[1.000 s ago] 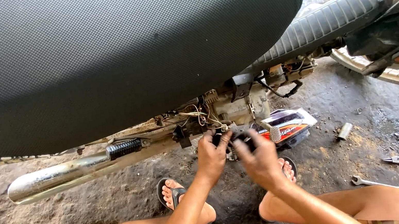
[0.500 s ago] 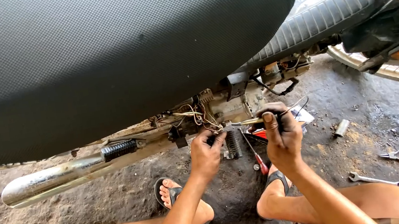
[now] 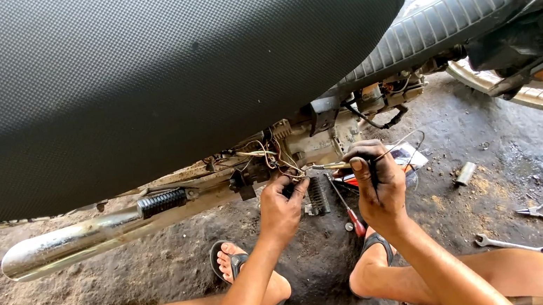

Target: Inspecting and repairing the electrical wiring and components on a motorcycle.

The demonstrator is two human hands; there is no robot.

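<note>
Under the black textured motorcycle seat (image 3: 155,77), the left hand (image 3: 281,208) curls its fingers into the tangle of thin wires (image 3: 270,156). Just right, the right hand (image 3: 378,183) is clenched round a slim metal-tipped tool (image 3: 330,165) aimed left at them.

Bright daylight falls from the upper right, where the sky burns out white. The seat (image 3: 155,77) shades the engine area beneath. Glare streaks the exhaust pipe (image 3: 85,239). Focus is sharp; edges bow outward.

Both forearms reach forward side by side, the left hand (image 3: 281,208) with fingers curled, the right hand (image 3: 378,183) closed in a fist-like grip.
</note>
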